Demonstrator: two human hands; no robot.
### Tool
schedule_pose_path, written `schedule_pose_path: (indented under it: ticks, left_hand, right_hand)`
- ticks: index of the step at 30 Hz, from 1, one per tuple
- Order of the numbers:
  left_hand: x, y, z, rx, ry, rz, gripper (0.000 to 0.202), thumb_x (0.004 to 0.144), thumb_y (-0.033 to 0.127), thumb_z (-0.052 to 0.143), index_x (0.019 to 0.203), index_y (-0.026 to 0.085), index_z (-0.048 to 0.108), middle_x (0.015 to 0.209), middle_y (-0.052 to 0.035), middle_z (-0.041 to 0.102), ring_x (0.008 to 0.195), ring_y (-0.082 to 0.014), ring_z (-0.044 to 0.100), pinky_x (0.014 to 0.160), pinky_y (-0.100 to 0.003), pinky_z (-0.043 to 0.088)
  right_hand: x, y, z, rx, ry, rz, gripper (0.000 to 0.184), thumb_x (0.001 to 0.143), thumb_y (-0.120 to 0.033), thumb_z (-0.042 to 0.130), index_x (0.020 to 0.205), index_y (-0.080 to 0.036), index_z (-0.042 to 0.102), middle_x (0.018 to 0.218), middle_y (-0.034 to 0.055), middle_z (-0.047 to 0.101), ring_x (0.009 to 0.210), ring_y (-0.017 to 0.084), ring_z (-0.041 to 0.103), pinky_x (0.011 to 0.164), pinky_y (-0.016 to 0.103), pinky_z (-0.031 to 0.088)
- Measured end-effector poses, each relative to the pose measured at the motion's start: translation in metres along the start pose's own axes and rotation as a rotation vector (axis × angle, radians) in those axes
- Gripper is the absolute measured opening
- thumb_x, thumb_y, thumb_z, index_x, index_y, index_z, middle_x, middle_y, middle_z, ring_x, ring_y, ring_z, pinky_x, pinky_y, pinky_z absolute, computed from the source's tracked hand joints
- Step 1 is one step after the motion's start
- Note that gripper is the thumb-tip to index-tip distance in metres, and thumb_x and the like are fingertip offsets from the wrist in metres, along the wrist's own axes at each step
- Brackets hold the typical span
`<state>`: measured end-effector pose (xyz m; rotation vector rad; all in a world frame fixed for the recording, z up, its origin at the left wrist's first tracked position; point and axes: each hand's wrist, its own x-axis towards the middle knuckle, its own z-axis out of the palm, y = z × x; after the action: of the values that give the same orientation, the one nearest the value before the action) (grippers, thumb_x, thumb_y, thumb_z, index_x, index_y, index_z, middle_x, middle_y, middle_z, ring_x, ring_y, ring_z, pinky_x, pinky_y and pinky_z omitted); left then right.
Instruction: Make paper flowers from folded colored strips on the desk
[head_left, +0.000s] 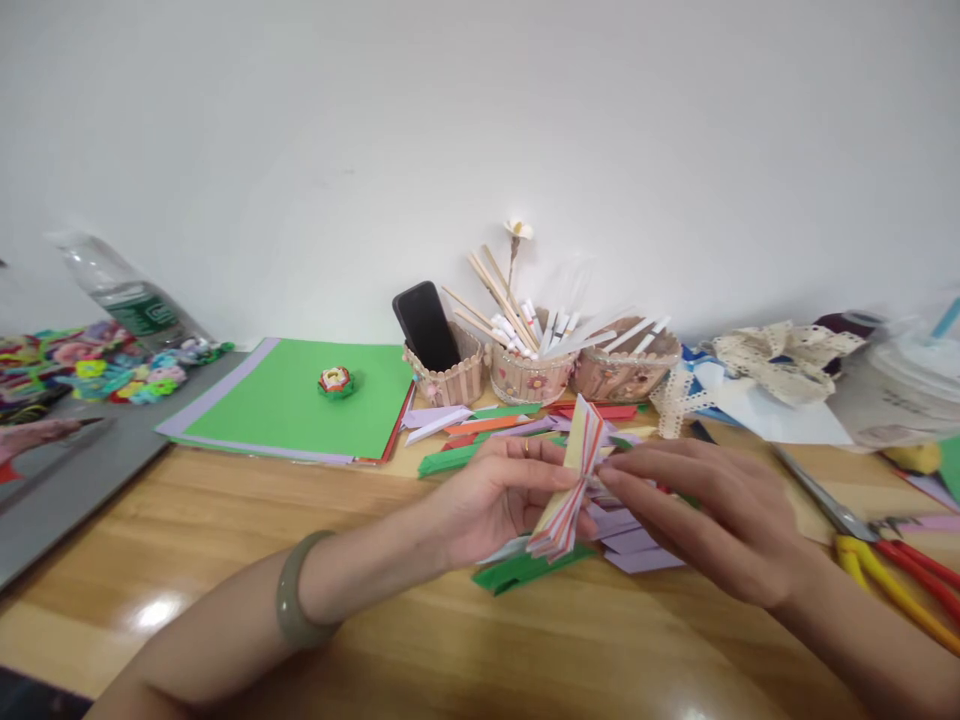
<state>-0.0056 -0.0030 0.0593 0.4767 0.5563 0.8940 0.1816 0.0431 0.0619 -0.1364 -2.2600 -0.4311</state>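
Note:
My left hand [499,500] pinches a bundle of folded paper strips [556,528] at its narrow waist. White, red, orange and pale yellow layers fan out above and below the pinch, like a bow. From the other side, the fingertips of my right hand [739,515] are closed at the same waist; its thumb is mostly hidden. Loose folded strips lie beneath and behind both hands, among them a green strip [525,568] and lilac strips [637,545].
A small paper flower [336,383] sits on green paper sheets [292,410] at left. Behind stand wooden-slat baskets [450,382] holding a phone [426,325] and pens. Scissors [847,520], lace ribbon [772,360] and a cup [900,390] are right. Far left are a bottle [142,305] and another person's hand [37,435].

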Motion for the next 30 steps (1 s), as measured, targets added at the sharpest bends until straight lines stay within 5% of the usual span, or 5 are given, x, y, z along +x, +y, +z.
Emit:
schedule_pose_path:
  ticks: [12, 19, 22, 26, 30]
  left_hand:
    - [0.002, -0.005, -0.004, -0.027, -0.012, -0.1, 0.013, 0.06, 0.01, 0.066, 0.072, 0.01, 0.061, 0.055, -0.0026, 0.066, 0.049, -0.0151, 0.065, 0.043, -0.018, 0.049]
    - [0.001, -0.005, -0.002, 0.036, 0.029, -0.149, 0.014, 0.054, 0.01, 0.067, 0.064, 0.011, 0.057, 0.05, -0.0021, 0.064, 0.043, -0.0141, 0.062, 0.04, -0.017, 0.044]
    - [0.0, -0.002, 0.002, 0.084, 0.04, -0.146, 0.016, 0.052, 0.011, 0.069, 0.062, 0.012, 0.056, 0.052, -0.0004, 0.064, 0.044, -0.0143, 0.062, 0.04, -0.018, 0.043]
    - [-0.002, 0.004, 0.006, 0.243, 0.132, -0.036, 0.015, 0.054, 0.011, 0.069, 0.06, 0.012, 0.056, 0.051, 0.0025, 0.059, 0.042, -0.0095, 0.058, 0.04, -0.017, 0.038]
    - [-0.001, 0.005, 0.006, 0.435, 0.221, 0.237, 0.018, 0.056, 0.014, 0.071, 0.063, 0.013, 0.055, 0.053, 0.0035, 0.057, 0.047, -0.007, 0.054, 0.046, -0.018, 0.039]
  right_hand:
    - [0.002, 0.007, -0.01, -0.082, -0.072, -0.34, 0.022, 0.088, -0.012, 0.048, 0.085, -0.02, 0.067, 0.084, 0.0029, 0.071, 0.077, 0.014, 0.064, 0.068, 0.027, 0.051]
    - [-0.007, -0.016, -0.005, -0.039, -0.039, -0.012, 0.02, 0.088, -0.011, 0.048, 0.091, -0.024, 0.063, 0.078, 0.002, 0.071, 0.078, 0.017, 0.064, 0.068, 0.034, 0.05]
    - [0.001, -0.013, -0.009, -0.001, -0.055, -0.127, 0.02, 0.086, -0.011, 0.052, 0.082, -0.026, 0.065, 0.074, -0.0016, 0.07, 0.07, 0.013, 0.062, 0.062, 0.028, 0.047]
    - [0.015, -0.004, -0.015, -0.097, -0.135, -0.32, 0.02, 0.085, -0.011, 0.052, 0.076, -0.023, 0.065, 0.071, -0.0018, 0.069, 0.063, 0.011, 0.058, 0.054, 0.026, 0.041]
    - [0.017, -0.007, -0.008, -0.278, -0.131, -0.185, 0.023, 0.088, -0.01, 0.043, 0.078, -0.019, 0.061, 0.069, 0.0017, 0.068, 0.065, 0.014, 0.057, 0.055, 0.029, 0.037]
